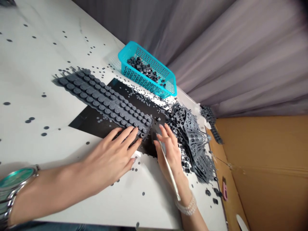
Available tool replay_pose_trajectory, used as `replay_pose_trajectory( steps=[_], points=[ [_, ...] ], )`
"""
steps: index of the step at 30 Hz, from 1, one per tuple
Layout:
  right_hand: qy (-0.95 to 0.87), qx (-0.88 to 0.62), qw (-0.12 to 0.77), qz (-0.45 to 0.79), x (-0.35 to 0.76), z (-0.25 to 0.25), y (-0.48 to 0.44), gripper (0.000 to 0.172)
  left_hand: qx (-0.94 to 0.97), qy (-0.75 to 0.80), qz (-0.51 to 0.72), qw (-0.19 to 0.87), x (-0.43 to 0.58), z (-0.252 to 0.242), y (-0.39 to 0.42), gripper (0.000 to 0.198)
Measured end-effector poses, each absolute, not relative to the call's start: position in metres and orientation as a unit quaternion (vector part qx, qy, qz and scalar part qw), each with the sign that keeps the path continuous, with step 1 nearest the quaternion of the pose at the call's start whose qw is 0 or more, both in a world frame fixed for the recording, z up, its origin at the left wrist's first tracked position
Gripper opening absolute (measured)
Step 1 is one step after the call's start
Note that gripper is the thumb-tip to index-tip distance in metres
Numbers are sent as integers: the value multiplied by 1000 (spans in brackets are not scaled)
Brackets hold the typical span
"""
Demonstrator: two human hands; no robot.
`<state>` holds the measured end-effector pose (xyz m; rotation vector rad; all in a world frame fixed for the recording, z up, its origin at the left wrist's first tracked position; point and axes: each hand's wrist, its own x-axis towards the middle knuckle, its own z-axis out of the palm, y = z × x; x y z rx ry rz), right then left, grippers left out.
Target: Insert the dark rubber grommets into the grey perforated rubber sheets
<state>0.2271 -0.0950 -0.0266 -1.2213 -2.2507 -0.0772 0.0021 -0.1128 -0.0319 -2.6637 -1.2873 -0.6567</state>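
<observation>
Pinning down the near end of the grey rubber button sheet (101, 96) with the left hand (113, 154), palm down, fingers spread flat, closed around nothing. Pinching a slender pale tool (169, 171) in the right hand (169, 150), apparently between thumb and forefinger, shaft running back along the hand towards the wrist, tip just beside the sheet's near corner. Lying diagonally across a black mat (89, 120) on the white table (36, 57), far end reaching up and to the left, rows of raised buttons mostly in place. Judged as working at the buttons of that near corner (a judgement only, the tip being too small to read). Calls next for a firm hold on the sheet and a precise touch of the tip at the corner row, without dragging the sheet off the mat. Beyond the mat's far edge, a teal basket (125, 53) holding dark grey pieces (144, 68). Just right of the right hand, a heap of emptied grey webs (194, 138), crowding that wrist's room to swing. Scattered over the table, loose grey discs (29, 121), some close by the forearms. At the right edge, a cardboard box (264, 154); behind, a grey curtain (228, 48). On the wrists, a watch (16, 179) and a bead bracelet (187, 207).
</observation>
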Motion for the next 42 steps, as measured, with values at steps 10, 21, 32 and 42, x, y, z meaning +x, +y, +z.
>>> replay_pose_trajectory(
  steps=[10, 21, 32, 42],
  points=[
    [-902, -374, 216, -24, 209, -16, -93, 16, -877, -435, -199, 47, 3, -37, -114, 41],
    [-858, -463, 222, 3, 216, -25, -90, 16, -881, -428, -194, 60, 5, -35, -115, 42],
    [-823, -502, 264, 37, 211, -17, -93, 15, -877, -429, -204, 64, 4, -43, -117, 46],
    [-889, -384, 247, -25, 199, -20, -84, 9, -876, -426, -214, 70, 7, -46, -117, 41]
  ],
)
